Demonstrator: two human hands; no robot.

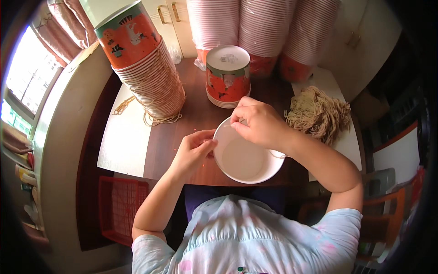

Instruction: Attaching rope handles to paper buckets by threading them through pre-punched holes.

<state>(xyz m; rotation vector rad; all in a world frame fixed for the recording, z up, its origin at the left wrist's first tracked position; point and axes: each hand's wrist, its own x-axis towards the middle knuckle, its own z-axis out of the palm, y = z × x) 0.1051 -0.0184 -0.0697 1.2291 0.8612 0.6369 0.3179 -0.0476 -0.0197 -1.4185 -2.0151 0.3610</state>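
Observation:
A white-lined paper bucket [244, 160] is tilted at the table's near edge, its mouth toward me. My left hand [194, 150] grips its left rim between thumb and fingers. Over the far rim, the fingers of my right hand [255, 121] are pinched on what looks like the end of a thin string; the fingers partly hide it. A piece of pale string [278, 156] also shows at the bucket's right rim. Beyond my hands, a short upside-down stack of printed orange and green paper buckets [228, 80] stands on the table.
At left leans a tall stack of buckets [146, 73] with strings hanging from it. A heap of beige strings [319, 114] lies at right. Plastic-wrapped bucket stacks [264, 32] line the back of the brown table [159, 155]. Below left is a red crate [121, 205].

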